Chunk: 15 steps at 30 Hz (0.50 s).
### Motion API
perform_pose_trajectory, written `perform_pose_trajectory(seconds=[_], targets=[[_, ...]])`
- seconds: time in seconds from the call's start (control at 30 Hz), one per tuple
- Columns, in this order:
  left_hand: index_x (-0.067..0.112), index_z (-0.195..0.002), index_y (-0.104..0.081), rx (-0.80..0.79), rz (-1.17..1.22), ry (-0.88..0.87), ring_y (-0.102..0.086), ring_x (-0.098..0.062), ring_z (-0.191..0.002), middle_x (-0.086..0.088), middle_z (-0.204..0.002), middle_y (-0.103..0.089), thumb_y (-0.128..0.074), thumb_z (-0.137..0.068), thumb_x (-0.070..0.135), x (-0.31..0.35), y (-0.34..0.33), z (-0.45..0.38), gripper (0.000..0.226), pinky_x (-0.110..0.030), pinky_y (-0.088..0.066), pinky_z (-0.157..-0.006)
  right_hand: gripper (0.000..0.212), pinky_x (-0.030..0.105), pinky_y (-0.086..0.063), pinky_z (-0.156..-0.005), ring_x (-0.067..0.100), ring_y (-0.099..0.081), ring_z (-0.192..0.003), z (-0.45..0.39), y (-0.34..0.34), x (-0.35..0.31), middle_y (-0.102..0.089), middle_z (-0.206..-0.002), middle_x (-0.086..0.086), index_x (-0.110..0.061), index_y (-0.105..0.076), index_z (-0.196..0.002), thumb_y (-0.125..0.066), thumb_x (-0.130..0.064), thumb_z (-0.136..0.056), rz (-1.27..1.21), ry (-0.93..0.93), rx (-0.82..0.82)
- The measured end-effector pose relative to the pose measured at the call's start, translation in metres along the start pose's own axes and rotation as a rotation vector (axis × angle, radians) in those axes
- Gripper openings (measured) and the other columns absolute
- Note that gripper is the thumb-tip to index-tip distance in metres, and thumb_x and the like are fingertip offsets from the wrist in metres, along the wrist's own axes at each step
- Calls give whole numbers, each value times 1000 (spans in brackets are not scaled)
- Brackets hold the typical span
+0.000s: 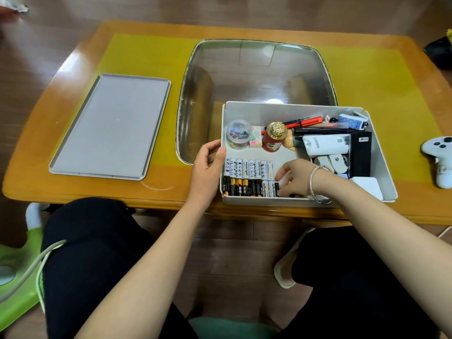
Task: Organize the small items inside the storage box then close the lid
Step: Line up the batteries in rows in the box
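Two rows of batteries [248, 178] already lie side by side in the near left corner of the storage box [288, 107], so you are well into the sorting but not finished. Your left hand [208, 165] grips the box's left wall, thumb on the rim and fingers curled outside it, steadying it. Your right hand [293, 178] reaches down at the right end of the near row, fingers bent over a battery there; whether it actually pinches one I cannot tell. By my count the far row holds about eight white cells, and the near row about six black-and-orange plus two or three white, the last ones half hidden by your fingers. Along the box's far wall stand one clear tub of clips [238, 134], one eraser [255, 138] and one red bottle with a gold cap [274, 137]; the box's right half remains a jumble of pens, white gadgets and a black case [360, 155]. One lid [112, 126] lies flat on the table, well to the left of the box, not yet fitted. One white game controller [440, 157] sits beyond the box's right side.
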<state>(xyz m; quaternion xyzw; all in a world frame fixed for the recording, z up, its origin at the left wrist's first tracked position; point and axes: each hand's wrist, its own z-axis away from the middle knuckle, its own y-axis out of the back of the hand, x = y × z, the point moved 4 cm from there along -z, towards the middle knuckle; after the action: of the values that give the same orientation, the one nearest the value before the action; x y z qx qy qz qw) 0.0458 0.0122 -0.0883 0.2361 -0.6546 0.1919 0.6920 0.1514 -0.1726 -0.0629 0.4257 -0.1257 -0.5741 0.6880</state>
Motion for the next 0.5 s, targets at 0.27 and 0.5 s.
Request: perform_pose_trajectory(seconds=[0.27,0.5], targets=[[17,-120,-55,-5,-1,0,-59,10,-91,14,-106,-62,-52,-97,27,-1,0,0,25,-9,-47,-72,21,29,-53,-71,20,-64,-75,2,0,-1,-70,-85,3,-20,-62,-88,-73,-14,-72,-17,35,12],[17,-119,-55,-3,-1,2,-59,11,-90,15,-104,-62,-52,-97,26,-1,0,-1,24,-9,-47,-71,19,31,-54,-79,18,-66,-80,1,-2,1,-70,-82,-1,-19,-67,-90,-76,-23,-74,-29,64,-14]])
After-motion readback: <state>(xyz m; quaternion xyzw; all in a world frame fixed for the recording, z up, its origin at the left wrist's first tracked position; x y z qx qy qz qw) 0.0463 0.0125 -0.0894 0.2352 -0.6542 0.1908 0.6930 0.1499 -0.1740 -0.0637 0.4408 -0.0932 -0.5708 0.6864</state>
